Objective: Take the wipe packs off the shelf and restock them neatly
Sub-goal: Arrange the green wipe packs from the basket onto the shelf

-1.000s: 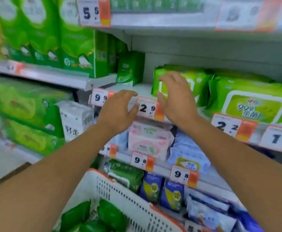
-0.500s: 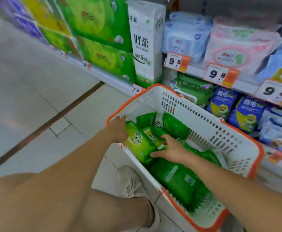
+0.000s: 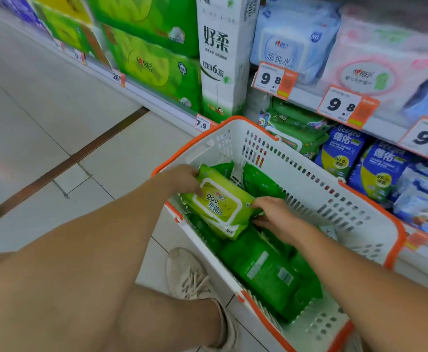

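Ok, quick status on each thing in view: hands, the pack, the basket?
Left hand: grips the pack's far end.
Right hand: pinches the pack's near end.
Light green wipe pack: face up, atop the darker packs.
Dark green packs: lying in the basket.
Basket: on the floor.

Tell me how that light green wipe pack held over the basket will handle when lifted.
The wipe pack probably flexes rather than stays stiff: its film wrapper looks soft and creased. The glossy film may be slippery, which fits the left hand and right hand each gripping an end. It looks full, so likely fairly heavy for its size.
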Action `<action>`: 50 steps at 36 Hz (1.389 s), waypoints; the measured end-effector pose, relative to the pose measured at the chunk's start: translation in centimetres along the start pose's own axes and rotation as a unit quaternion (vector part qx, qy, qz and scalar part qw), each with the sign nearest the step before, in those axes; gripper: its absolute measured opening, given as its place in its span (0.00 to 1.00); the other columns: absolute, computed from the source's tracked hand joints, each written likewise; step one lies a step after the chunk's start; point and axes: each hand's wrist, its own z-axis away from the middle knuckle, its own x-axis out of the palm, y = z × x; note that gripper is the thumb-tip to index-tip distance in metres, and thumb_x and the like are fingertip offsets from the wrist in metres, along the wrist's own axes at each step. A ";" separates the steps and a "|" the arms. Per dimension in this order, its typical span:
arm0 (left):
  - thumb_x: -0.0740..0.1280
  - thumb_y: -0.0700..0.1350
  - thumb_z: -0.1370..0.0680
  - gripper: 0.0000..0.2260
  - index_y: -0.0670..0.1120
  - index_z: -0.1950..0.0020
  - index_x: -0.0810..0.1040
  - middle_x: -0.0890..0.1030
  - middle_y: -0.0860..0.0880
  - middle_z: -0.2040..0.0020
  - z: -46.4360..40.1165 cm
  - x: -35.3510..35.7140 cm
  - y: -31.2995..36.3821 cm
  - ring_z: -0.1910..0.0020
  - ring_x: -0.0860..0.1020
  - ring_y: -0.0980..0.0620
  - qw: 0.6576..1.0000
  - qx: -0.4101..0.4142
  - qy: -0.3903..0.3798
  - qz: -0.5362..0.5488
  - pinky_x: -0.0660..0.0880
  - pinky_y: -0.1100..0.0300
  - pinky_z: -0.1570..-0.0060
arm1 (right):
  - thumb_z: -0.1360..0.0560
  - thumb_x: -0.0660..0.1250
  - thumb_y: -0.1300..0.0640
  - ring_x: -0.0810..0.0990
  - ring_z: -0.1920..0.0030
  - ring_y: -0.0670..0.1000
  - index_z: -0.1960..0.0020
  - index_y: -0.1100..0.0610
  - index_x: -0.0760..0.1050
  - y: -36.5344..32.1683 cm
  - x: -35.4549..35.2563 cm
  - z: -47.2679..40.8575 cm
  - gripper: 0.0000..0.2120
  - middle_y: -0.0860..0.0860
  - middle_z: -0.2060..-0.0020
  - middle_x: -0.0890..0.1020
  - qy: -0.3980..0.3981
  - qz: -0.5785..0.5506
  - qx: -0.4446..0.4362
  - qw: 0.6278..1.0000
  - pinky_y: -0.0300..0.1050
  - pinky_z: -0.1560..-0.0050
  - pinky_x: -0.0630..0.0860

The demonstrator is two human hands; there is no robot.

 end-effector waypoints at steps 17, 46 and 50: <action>0.71 0.54 0.23 0.36 0.43 0.23 0.58 0.67 0.43 0.26 -1.4 2.2 2.4 0.31 0.71 0.41 0.991 -0.037 -0.016 0.124 0.71 0.44 0.33 | 0.54 0.85 0.36 0.79 0.38 0.57 0.28 0.58 0.69 3.6 -0.6 -3.4 0.61 0.54 0.35 0.79 -0.042 -0.056 0.028 0.997 0.58 0.33 0.74; 0.72 0.63 0.33 0.19 0.52 0.50 0.82 0.86 0.56 0.57 8.7 -8.2 17.2 0.59 0.84 0.57 0.906 0.146 -0.010 0.397 0.77 0.62 0.63 | 0.25 0.65 0.33 0.85 0.52 0.51 0.48 0.52 0.82 -18.9 -10.4 11.1 0.23 0.47 0.53 0.87 0.145 0.038 -0.324 0.934 0.46 0.52 0.78; 0.72 0.63 0.34 0.24 0.51 0.45 0.81 0.87 0.54 0.52 12.9 -11.3 23.5 0.56 0.85 0.57 0.876 0.266 0.032 0.401 0.78 0.60 0.57 | 0.28 0.65 0.31 0.83 0.48 0.49 0.47 0.53 0.83 -25.5 -13.9 16.5 0.27 0.46 0.50 0.86 0.197 0.074 -0.428 0.879 0.48 0.46 0.79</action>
